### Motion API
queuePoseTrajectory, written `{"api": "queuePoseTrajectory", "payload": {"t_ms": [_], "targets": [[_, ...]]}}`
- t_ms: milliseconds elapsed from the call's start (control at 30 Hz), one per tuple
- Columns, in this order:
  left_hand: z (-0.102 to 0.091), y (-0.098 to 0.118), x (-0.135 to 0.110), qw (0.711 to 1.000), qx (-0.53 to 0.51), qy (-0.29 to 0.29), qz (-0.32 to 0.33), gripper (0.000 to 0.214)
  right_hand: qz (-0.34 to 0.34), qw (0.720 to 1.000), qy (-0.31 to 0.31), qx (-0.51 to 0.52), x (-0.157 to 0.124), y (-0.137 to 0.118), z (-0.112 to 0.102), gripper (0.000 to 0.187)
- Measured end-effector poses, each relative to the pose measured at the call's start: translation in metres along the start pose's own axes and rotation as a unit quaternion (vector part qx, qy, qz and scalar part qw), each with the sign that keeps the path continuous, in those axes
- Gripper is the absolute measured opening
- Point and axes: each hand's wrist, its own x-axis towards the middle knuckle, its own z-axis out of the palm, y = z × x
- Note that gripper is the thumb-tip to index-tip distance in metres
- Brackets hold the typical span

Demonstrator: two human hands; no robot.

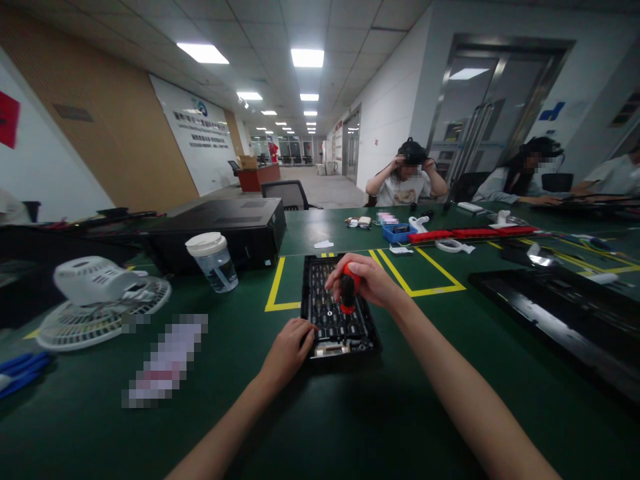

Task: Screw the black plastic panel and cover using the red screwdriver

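Note:
A black screwdriver bit case (326,331) lies open on the green table, with rows of bits and sockets in its slots. My left hand (289,348) is closed on the case's near left edge, its fingers together at the rim. Over the right part of the case, my right hand (369,279) is wrapped round a red and black screwdriver (347,291), its handle upright. The screwdriver's lower end is hard to make out against the dark case.
To the left are a lidded plastic cup (214,263), a white fan (103,300) and a large black box (225,230). A long black panel (555,327) lies at right. Yellow tape (437,291) marks the green table (320,427). A person (407,177) sits across.

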Motion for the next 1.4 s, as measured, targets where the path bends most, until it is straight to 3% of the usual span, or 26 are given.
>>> {"api": "queuePoseTrajectory", "payload": {"t_ms": [1400], "targets": [[0.0, 0.003, 0.0, 1.0, -0.001, -0.008, -0.004, 0.023, -0.044, 0.988, 0.052, -0.135, 0.001, -0.003, 0.011, 0.017]]}}
